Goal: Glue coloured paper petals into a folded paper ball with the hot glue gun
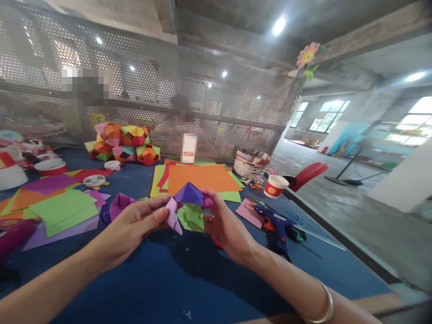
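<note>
Between my two hands, above the blue table [151, 274], is a folded paper piece [189, 194] in dark purple, lilac, magenta and green. My left hand [137, 222] pinches its lilac corner between thumb and fingers. On the other side my right hand [227, 227] is closed on the magenta end, its fingers partly hidden behind the paper. Another folded purple paper piece [120, 204] lies just beyond my left hand. A bit of a red object [217, 243] shows under my right hand; I cannot make out what it is.
Stacked coloured sheets [202, 177] lie ahead, with loose sheets [64, 209] at left. Several folded paper balls [124, 144] stand at the back. A blue glue gun [278, 225], a paper cup [276, 185] and a woven basket [251, 162] are at right, before a perforated screen [216, 99].
</note>
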`<state>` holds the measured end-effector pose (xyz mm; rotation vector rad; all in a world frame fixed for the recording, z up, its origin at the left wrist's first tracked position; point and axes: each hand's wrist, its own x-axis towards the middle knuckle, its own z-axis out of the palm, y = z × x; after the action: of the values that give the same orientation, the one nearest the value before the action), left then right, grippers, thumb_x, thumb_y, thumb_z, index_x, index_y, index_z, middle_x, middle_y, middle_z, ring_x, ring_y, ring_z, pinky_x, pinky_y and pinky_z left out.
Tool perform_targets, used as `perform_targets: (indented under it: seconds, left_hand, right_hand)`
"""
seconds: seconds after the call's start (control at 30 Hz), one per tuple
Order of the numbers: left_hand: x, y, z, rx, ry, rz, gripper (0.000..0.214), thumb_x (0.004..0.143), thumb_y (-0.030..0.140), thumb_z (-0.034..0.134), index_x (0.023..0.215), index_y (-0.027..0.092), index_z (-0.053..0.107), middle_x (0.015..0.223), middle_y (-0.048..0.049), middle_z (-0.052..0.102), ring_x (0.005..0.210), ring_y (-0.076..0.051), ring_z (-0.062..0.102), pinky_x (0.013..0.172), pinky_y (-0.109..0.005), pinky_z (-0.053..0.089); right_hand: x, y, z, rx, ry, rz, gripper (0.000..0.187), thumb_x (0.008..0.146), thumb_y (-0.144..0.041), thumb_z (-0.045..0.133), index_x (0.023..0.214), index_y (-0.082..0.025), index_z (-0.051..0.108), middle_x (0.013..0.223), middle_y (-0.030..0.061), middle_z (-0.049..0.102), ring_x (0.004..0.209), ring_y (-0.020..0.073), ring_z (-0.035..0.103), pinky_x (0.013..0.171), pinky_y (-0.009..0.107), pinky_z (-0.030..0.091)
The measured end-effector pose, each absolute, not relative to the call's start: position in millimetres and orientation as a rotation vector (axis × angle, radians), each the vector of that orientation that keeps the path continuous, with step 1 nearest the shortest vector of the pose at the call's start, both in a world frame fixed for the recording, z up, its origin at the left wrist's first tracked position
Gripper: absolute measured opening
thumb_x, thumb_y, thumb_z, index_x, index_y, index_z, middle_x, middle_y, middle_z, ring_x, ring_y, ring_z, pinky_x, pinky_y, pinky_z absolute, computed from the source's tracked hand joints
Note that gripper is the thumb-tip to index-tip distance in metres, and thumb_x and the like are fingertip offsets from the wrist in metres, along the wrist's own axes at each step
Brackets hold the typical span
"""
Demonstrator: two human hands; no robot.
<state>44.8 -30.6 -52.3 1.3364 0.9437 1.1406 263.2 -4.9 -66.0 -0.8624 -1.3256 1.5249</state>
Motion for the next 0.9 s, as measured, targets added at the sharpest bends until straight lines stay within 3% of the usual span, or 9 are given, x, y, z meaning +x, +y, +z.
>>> perform_targets:
  seconds: [0.17,0.3,0.43,0.63,0.77,0.9]
  left_hand:
    - [47,-28,-53,1.208,0.875,1.101,0.041,0.092,0.05,0.069,0.12,0.022,0.077,0.118,-0.0114,0.079,0.104,-0.027,0.075,0.097,-0.043,0.062]
    - [47,-29,-57,1.206,0.933,1.147,0.053,0.095,0.051,0.064,0.142,0.028,0.06,0.139,-0.0107,0.069,0.117,-0.029,0.071,0.093,-0.043,0.064]
    - [49,-31,-62,1.347,1.042,1.209,0.057,0.097,0.044,0.06,0.152,0.036,0.048,0.159,-0.0055,0.051,0.13,-0.028,0.063,0.095,-0.04,0.063]
    - [50,-34,-61,1.469,0.964,1.127,0.066,0.09,0.018,0.045,0.154,0.033,0.046,0.156,-0.0037,0.055,0.134,-0.028,0.061,0.098,-0.042,0.062]
    - [53,-40,-66,1.691,1.025,1.111,0.054,0.097,0.028,0.051,0.15,0.034,0.047,0.154,-0.004,0.056,0.141,-0.028,0.054,0.107,-0.042,0.056]
    - [59,-48,-73,1.998,1.095,1.256,0.042,0.102,0.028,0.05,0.143,0.034,0.049,0.149,-0.0065,0.057,0.139,-0.025,0.054,0.113,-0.04,0.051]
  right_hand:
    - [262,-13,-62,-0.708,-1.208,1.739,0.053,0.094,-0.065,0.053,0.136,-0.034,0.048,0.138,0.0065,0.062,0.102,0.0229,0.07,0.081,0.038,0.06]
    - [262,-15,-61,-0.784,-1.224,1.721,0.055,0.094,-0.067,0.048,0.139,-0.034,0.045,0.144,0.0072,0.058,0.112,0.0254,0.068,0.078,0.039,0.062]
    - [261,-15,-63,-0.881,-1.208,1.672,0.052,0.094,-0.064,0.049,0.136,-0.034,0.042,0.135,0.0077,0.061,0.104,0.025,0.068,0.071,0.038,0.062]
    - [256,-18,-70,-0.886,-1.329,1.6,0.051,0.089,-0.044,0.064,0.131,-0.031,0.038,0.125,0.0058,0.06,0.095,0.021,0.065,0.072,0.035,0.061]
    - [253,-25,-77,-0.852,-1.534,1.333,0.05,0.09,-0.032,0.064,0.131,-0.029,0.036,0.122,0.0053,0.059,0.104,0.0191,0.061,0.095,0.036,0.055]
    - [255,-36,-79,-0.826,-1.695,1.128,0.045,0.098,-0.027,0.055,0.136,-0.027,0.033,0.125,0.0079,0.057,0.111,0.0196,0.059,0.101,0.036,0.05]
